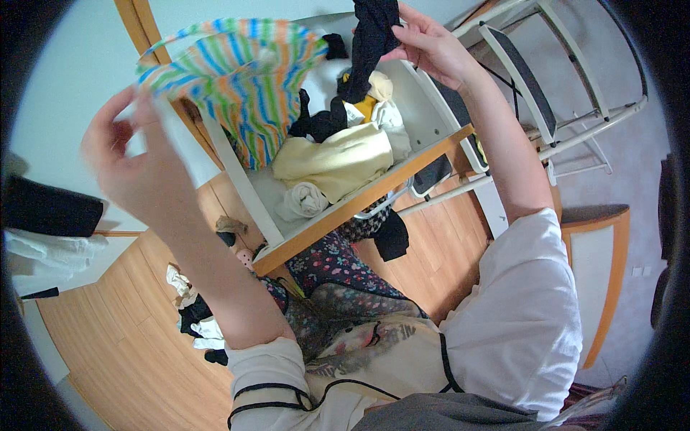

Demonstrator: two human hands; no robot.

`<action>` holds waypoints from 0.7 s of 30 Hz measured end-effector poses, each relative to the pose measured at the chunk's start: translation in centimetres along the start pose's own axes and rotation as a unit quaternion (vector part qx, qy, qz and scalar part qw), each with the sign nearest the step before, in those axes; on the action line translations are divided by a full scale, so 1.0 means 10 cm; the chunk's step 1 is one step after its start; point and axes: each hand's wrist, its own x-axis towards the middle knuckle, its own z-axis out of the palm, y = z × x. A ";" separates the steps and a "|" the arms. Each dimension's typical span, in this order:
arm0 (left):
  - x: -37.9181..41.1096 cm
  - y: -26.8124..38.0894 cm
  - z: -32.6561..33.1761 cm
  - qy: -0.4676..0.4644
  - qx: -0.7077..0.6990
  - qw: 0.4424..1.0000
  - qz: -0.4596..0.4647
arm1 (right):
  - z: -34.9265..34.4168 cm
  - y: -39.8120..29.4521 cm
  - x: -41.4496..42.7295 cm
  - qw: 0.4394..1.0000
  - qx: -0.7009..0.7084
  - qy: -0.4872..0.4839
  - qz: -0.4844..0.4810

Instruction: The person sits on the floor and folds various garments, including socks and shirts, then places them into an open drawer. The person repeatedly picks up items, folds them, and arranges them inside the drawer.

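My left hand (132, 143), blurred by motion, pinches the edge of a striped cloth (253, 81) in green, blue, orange and white. The cloth spreads over the left part of an open drawer (364, 196). At the upper right, my right hand (428, 46) grips a black cloth item (372, 48), perhaps a sock or stocking, which hangs down into the drawer. Inside the drawer lie a pale yellow folded cloth (337, 159), a rolled white cloth (305, 200), another white cloth (391, 126), a mustard-yellow piece (366, 108) and black items (326, 121).
A folding step ladder (520, 83) with dark treads stands to the right of the drawer. Clothes (202, 318) are piled on the wooden floor at the left. A black folded cloth (54, 207) and a white cloth (54, 253) lie at the far left. A wood-edged panel (598, 280) is at right.
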 end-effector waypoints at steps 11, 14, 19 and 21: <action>-0.22 0.66 0.24 -0.353 -0.290 0.876 -0.154 | 0.65 -0.36 -0.17 0.980 0.115 -0.010 -0.162; -0.19 0.57 0.21 -0.325 -0.219 0.905 -0.169 | 0.43 -0.29 -0.09 0.971 0.145 0.030 -0.188; -0.23 0.44 0.26 -0.274 -0.192 0.929 -0.157 | 0.37 -0.22 -0.10 0.969 0.151 0.101 -0.168; -0.25 0.38 0.28 -0.253 -0.211 0.934 -0.137 | 0.39 -0.26 -0.12 0.966 0.139 0.125 -0.176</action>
